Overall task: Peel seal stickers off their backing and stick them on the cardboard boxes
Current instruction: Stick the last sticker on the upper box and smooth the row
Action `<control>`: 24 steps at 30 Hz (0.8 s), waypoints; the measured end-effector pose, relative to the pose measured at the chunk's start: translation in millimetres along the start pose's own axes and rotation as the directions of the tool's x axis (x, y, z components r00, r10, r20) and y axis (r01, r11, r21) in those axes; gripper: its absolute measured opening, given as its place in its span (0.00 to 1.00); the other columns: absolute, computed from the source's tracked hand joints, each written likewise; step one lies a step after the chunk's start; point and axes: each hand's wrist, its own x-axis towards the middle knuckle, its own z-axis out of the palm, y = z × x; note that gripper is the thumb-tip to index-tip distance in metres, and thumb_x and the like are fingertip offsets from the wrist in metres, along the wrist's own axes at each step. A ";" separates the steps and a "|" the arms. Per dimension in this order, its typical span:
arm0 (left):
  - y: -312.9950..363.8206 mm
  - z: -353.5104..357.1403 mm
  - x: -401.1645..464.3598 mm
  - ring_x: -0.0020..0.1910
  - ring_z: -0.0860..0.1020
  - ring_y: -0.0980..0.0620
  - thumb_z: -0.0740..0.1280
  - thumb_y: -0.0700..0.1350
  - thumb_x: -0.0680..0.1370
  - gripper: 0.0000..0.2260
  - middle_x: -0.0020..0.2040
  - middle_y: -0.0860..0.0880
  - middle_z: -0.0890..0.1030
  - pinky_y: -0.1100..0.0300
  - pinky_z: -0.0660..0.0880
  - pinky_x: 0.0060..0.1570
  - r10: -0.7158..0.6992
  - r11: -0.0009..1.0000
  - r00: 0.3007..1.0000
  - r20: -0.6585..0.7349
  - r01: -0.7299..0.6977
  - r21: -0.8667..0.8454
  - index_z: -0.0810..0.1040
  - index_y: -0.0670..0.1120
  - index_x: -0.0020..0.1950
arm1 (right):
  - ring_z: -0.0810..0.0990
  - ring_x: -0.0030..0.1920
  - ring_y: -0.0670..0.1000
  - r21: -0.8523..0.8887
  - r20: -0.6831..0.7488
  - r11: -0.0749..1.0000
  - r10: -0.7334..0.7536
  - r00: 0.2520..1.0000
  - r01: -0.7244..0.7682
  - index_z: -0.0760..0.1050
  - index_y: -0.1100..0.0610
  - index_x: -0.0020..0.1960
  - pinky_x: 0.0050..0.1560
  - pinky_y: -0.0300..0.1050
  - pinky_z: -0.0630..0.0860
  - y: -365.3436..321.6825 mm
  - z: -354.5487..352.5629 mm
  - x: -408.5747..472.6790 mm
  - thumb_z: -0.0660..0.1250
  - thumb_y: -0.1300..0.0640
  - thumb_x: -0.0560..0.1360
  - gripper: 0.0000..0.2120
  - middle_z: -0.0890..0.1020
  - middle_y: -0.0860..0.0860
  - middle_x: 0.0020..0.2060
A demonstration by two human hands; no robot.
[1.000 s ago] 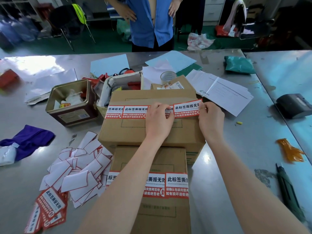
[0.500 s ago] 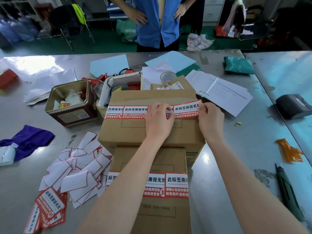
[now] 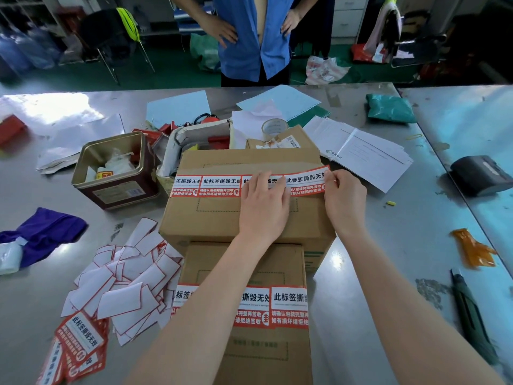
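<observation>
A large cardboard box (image 3: 222, 218) stands mid-table with a row of red-and-white seal stickers (image 3: 211, 186) across its top seam. My left hand (image 3: 263, 201) lies flat on that row, pressing down. My right hand (image 3: 344, 198) pinches the right end of the last seal sticker (image 3: 306, 180), which is still raised at the box's right edge. A smaller cardboard box (image 3: 249, 262) lies nearer me, with stickers (image 3: 288, 307) across its top. Unpeeled stickers (image 3: 79, 340) lie at the lower left, beside a heap of white backing papers (image 3: 125, 282).
An open metal tin (image 3: 116, 168) and a white tray of odds stand left of and behind the box. Tape roll (image 3: 273, 127), papers (image 3: 366, 154), teal pouch (image 3: 390, 108), dark device (image 3: 480, 173), orange scrap (image 3: 472, 248), green knife (image 3: 472, 320), purple cloth (image 3: 41, 232). A person stands across the table.
My right hand has lowered the last sticker's right end a little toward the box top. My left hand stays pressed on the sticker row. The person opposite shifted slightly.
</observation>
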 end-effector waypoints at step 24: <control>-1.3 -8.0 3.6 0.76 0.45 0.56 0.43 0.63 0.78 0.31 0.78 0.52 0.48 0.52 0.42 0.74 0.147 0.977 0.930 0.338 -0.191 0.100 0.48 0.47 0.77 | 0.71 0.31 0.47 -0.114 0.028 0.989 -0.090 0.996 0.093 0.70 0.60 0.36 0.28 0.32 0.64 5.9 -2.8 13.5 0.56 0.54 0.80 0.16 0.75 0.50 0.31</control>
